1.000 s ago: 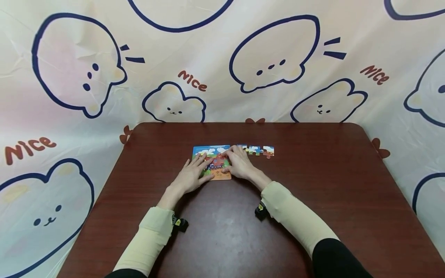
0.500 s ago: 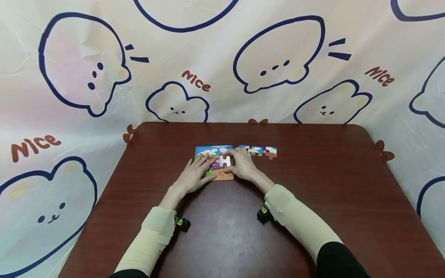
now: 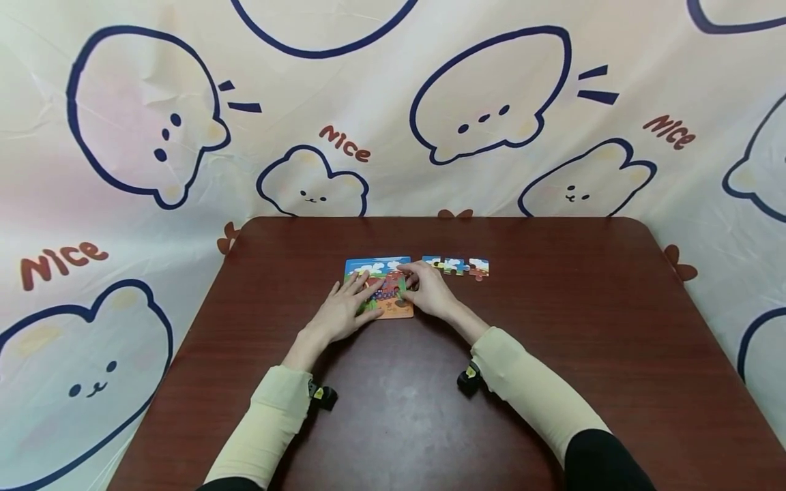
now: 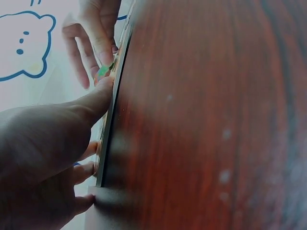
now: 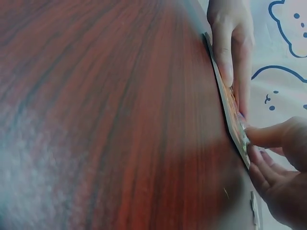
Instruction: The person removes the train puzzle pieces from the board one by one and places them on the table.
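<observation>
A colourful jigsaw puzzle point(image 3: 396, 311) lies flat on the table, with blue sky along its top and orange ground at its bottom. My left hand point(image 3: 336, 312) rests on its left part, fingers spread and straight, covering some of the picture. At the puzzle's right edge my right hand point(image 3: 428, 293) pinches a small puzzle piece point(image 4: 103, 72) between thumb and fingers. That piece shows green in the left wrist view, tilted up against the board, near the left thumb. The right fingers hide part of the puzzle's right side.
Several loose puzzle pieces point(image 3: 454, 266) lie in a row just right of the puzzle, behind the right hand. The brown wooden table point(image 3: 393, 423) extends all around. A patterned cloth point(image 3: 393, 102) hangs behind the table's far edge.
Half a second ago a white patch showed in the right part of the puzzle; now coloured print shows there. The right hand has shifted slightly right. The left hand stays in place on the puzzle.
</observation>
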Tool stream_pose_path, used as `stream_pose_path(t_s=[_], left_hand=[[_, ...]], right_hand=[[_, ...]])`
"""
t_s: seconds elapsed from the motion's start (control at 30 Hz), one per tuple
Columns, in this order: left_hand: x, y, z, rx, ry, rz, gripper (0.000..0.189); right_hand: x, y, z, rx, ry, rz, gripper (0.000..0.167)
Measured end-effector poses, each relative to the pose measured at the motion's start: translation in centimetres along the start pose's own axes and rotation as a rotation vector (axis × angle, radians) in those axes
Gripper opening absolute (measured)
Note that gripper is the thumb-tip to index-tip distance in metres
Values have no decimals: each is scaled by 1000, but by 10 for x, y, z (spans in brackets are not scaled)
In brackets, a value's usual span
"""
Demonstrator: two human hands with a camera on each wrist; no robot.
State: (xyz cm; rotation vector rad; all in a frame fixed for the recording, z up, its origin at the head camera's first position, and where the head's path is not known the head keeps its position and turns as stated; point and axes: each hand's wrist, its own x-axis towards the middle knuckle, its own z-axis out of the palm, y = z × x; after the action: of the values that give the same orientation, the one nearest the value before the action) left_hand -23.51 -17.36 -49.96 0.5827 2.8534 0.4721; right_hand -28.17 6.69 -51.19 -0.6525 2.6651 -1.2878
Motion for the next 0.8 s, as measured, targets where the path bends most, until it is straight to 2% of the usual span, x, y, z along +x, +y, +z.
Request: stream_pose_path(t_s=[0.27, 0.43, 0.63, 0.8], left_hand=[[0, 0, 0, 5, -8, -1, 69], [0, -1, 1, 8, -6, -1, 69], [0, -1, 1, 0, -4, -4, 69], [0, -1, 0, -6, -5, -1, 69]], right_hand=[[2, 4, 1, 158, 32, 40, 58], [3, 4, 0, 187, 42, 45, 58], [7, 2, 1, 284, 47, 83, 54], [6, 0, 1, 265, 50, 103, 46]])
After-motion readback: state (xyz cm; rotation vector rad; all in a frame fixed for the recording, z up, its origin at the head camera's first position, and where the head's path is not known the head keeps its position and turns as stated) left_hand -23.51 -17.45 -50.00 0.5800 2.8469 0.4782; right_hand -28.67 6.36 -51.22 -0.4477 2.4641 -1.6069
